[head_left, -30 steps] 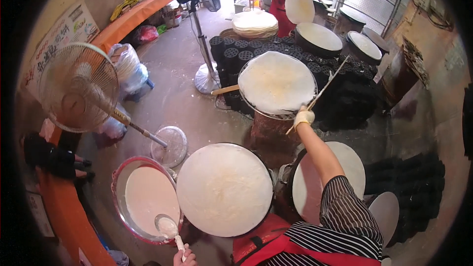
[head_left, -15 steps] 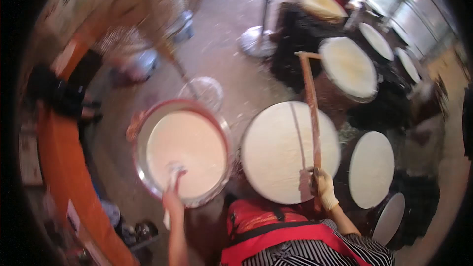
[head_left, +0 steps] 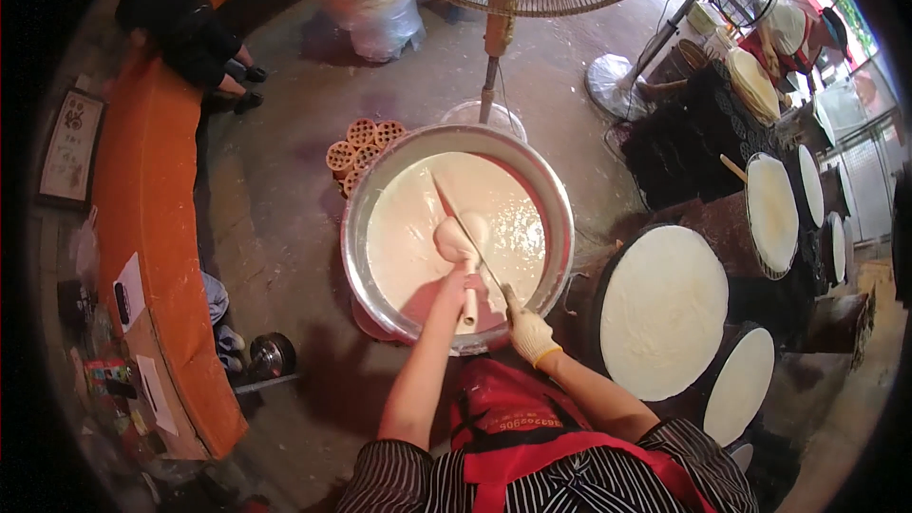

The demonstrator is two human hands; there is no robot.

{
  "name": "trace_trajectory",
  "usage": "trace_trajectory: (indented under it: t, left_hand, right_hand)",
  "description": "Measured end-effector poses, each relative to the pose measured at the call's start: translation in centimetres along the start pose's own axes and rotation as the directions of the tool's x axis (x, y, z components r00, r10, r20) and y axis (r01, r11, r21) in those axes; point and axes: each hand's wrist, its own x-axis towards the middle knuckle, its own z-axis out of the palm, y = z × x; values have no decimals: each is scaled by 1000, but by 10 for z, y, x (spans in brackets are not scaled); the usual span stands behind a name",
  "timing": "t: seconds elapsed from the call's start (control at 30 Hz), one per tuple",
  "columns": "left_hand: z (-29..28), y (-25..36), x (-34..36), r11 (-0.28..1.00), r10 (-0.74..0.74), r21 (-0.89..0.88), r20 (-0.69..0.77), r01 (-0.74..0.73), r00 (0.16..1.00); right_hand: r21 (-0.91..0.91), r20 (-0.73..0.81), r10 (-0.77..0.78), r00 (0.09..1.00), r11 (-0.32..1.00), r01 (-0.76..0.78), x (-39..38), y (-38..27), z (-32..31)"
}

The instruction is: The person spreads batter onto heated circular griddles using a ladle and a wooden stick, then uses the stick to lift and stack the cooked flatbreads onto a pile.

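A wide metal pot stands in front of me, filled with pale batter. Over the batter, my bare left hand is closed around the light handle of a ladle, whose bowl is coated in batter. My right hand, in a cream glove, is closed on the handle of a long narrow scraper at the pot's near right rim. Its thin length slants up and left over the pot, close against the ladle's bowl. Whether the two touch I cannot tell.
To the right, round griddles carry pale batter sheets, with another sheet farther off. A standing fan rises beyond the pot, beside perforated briquettes. An orange counter runs along the left. People are at the far left and far right.
My view has swung right. My right hand has brought the scraper from over the griddle to over the pot, beside the ladle. The ladle has come up out of the batter.
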Motion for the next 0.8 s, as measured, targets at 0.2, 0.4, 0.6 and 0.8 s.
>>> trace_trajectory:
  t: [0.2,0.4,0.6,0.8]
  left_hand:
    - [70,-107,-61,989,148,-45,199,-142,969]
    - [138,-207,-170,851,411,169,374,-496,832]
    - [184,-307,-294,632,528,360,448,-686,721]
    - [225,-350,-411,73,646,624,565,-778,514]
  right_hand:
    - [110,-120,-114,986,986,127,-104,29,-43]
    - [147,-278,-319,906,918,369,-186,43,-68]
    - [56,-333,-466,819,858,511,-237,52,-120]
    - [-155,-489,-568,662,804,575,-268,47,-188]
